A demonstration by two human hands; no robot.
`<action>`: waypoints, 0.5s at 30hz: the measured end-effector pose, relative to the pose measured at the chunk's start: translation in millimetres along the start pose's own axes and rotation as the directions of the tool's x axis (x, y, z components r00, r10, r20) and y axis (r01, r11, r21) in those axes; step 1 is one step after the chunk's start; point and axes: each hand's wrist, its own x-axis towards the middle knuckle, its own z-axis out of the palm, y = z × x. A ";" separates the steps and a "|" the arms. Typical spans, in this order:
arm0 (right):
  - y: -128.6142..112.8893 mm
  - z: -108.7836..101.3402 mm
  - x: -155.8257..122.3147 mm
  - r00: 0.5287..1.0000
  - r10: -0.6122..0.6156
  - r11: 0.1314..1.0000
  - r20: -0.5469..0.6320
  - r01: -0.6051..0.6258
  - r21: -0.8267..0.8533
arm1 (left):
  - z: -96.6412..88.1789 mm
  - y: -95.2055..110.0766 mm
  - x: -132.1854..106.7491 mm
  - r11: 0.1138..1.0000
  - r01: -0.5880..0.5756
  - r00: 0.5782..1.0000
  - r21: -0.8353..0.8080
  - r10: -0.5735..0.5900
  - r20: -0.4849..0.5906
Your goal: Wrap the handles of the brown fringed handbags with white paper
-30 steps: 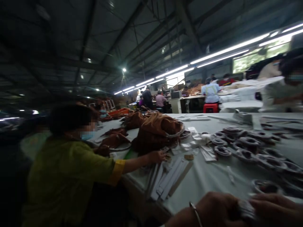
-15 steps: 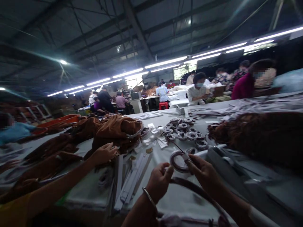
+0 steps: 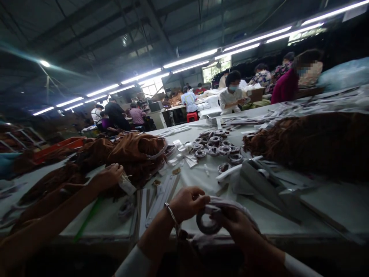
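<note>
My left hand, with a thin bangle on the wrist, and my right hand are both closed on a coiled roll of pale strap held between them, just above the near edge of the table. A loose end of the strap arcs over my right hand. Several more coiled rolls lie grouped further back on the table.
A co-worker's hand at left holds a small white piece beside a heap of brown bags. White flat strips lie near it. A grey metal device and a dark brown pile sit at right. Other people work behind.
The view swung right and down. My hands came together and drew the coiled roll nearer to me. The co-worker's hand pulled back from the brown bags.
</note>
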 end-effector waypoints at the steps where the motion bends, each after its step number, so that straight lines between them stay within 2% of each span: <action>1: -2.3 0.2 4.3 1.000 -0.014 0.999 -0.015 0.014 0.035 | -0.6 1.5 -4.3 0.998 -0.015 1.000 0.062 0.013 0.026; 4: -5.6 -0.6 10.5 0.996 -0.014 0.991 -0.084 0.024 0.129 | 1.8 -0.8 -11.8 0.989 -0.018 0.996 0.146 0.005 0.085; 7: 2.0 -0.8 12.0 0.986 -0.031 0.977 -0.163 0.064 0.203 | 11.8 -9.0 -12.0 0.998 0.031 0.994 -0.046 -0.026 0.109; 9: 8.2 -1.2 13.1 0.979 -0.025 0.971 -0.204 0.072 0.229 | 21.1 -14.6 -11.7 0.978 0.019 0.998 -0.207 -0.007 0.062; 12: 11.7 -1.1 14.7 0.967 0.032 0.955 -0.254 0.045 0.293 | 34.2 -19.5 -14.1 0.935 -0.014 0.999 -0.355 0.002 -0.034; 15: 8.9 1.0 15.8 0.971 0.045 0.931 -0.237 0.045 0.362 | 43.7 -18.2 -17.5 0.884 -0.045 0.997 -0.465 0.007 -0.083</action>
